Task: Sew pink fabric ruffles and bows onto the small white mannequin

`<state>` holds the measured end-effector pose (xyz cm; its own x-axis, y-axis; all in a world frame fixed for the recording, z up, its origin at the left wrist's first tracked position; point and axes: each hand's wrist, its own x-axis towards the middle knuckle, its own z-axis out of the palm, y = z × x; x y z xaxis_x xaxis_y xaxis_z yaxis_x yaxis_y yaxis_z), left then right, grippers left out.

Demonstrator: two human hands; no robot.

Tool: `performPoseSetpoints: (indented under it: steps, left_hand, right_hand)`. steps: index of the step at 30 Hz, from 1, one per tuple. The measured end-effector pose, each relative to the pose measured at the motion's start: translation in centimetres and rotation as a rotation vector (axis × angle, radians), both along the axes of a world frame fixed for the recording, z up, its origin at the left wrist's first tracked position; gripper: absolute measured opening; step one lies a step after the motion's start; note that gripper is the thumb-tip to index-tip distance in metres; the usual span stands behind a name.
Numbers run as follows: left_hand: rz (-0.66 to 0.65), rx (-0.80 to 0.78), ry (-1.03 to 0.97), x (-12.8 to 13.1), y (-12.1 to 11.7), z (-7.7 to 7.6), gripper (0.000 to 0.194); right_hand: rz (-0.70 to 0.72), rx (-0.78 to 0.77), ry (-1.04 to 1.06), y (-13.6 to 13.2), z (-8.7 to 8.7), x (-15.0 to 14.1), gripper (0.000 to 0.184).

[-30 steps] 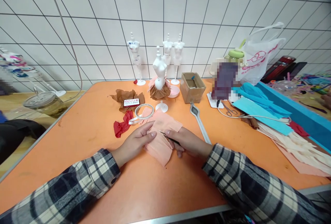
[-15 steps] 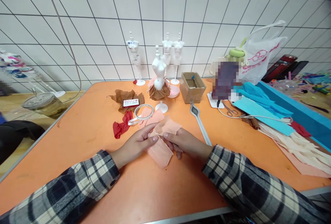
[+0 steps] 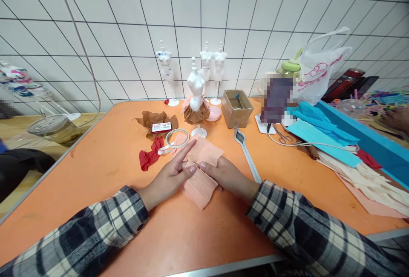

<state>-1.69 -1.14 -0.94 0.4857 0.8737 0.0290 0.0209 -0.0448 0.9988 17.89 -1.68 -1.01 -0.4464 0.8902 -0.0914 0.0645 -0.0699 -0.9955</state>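
Between my two hands is a piece of peach crepe paper (image 3: 201, 183), with a crease or seam across its middle. My left hand (image 3: 174, 174) pinches its left side under the thumb while the index finger points up and away. On the right side, my right hand (image 3: 231, 177) grips the paper with its thumb on top and the other fingers underneath, mostly hidden. Just beyond stands a small white dress form (image 3: 196, 83) with a gathered brown paper skirt (image 3: 196, 115). A roll of tape (image 3: 177, 138) lies near my left fingertips on more peach paper.
Red crepe paper (image 3: 150, 155), brown paper (image 3: 147, 120) and a small box (image 3: 161, 128) lie left. A cardboard box (image 3: 237, 108), grey strap-like tool (image 3: 247, 155), scissors (image 3: 284, 137) and blue paper (image 3: 322, 140) are right. Another person's hand (image 3: 396, 119) shows far right.
My left index finger has lifted off the paper and straightened. The paper's two halves are spread flatter, and the pale thin strip between my thumbs is less visible. A person's hand appeared far right.
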Motion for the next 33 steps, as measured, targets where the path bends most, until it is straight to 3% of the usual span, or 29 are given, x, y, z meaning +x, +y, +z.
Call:
performPoseSetpoints:
  steps: [6, 9, 12, 17, 27, 33]
  left_hand:
    - [0.125, -0.003, -0.098, -0.1, -0.4, 0.6, 0.073]
    - [0.133, 0.031, -0.062, -0.2, -0.4, 0.7, 0.072]
    - [0.112, 0.078, 0.059, -0.2, -0.3, 0.7, 0.056]
    - [0.069, 0.080, 0.117, -0.3, -0.2, 0.6, 0.037]
    - [0.092, -0.023, 0.103, -0.1, 0.5, 0.8, 0.035]
    - [0.143, 0.024, 0.182, -0.3, 0.8, 0.7, 0.031]
  right_hand:
    - [-0.062, -0.135, 0.056, 0.0, 0.5, 0.2, 0.039]
    - [-0.017, -0.155, 0.090, -0.1, 0.8, 0.2, 0.041]
    - [0.062, -0.118, 0.118, -0.2, 1.2, 0.3, 0.039]
    - [0.017, -0.226, 0.120, -0.4, 1.5, 0.4, 0.034]
    - [0.003, -0.284, 0.120, -0.5, 1.5, 0.2, 0.035]
    - [0.014, -0.243, 0.085, -0.6, 1.1, 0.1, 0.037]
